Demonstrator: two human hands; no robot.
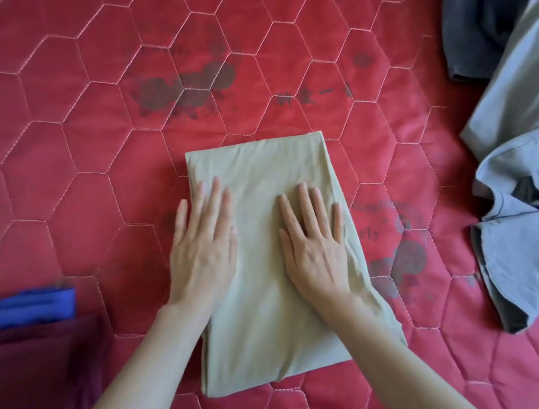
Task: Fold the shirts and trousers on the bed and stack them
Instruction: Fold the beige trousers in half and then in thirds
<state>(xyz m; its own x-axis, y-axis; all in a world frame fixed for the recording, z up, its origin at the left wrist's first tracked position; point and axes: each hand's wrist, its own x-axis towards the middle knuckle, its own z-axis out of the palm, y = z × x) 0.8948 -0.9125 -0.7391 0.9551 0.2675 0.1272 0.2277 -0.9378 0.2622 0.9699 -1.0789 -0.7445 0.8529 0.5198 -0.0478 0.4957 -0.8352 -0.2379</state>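
Observation:
A pale olive garment [276, 322], folded into a tall rectangle, lies in the middle of the red quilted bed [82, 125]. My left hand [203, 246] lies flat with straight fingers on its left edge, part of the palm over the quilt. My right hand [313, 243] presses flat on the garment's right half. At the left edge sits a stack of folded clothes: a maroon piece [33, 369] with a blue piece [26, 307] behind it. Unfolded at the right lie a grey shirt [523, 156] and a dark blue garment [488, 7].
The quilt has hexagon stitching and dark printed flower patches. Open quilt stretches across the far side and between the olive garment and the clothes on either side.

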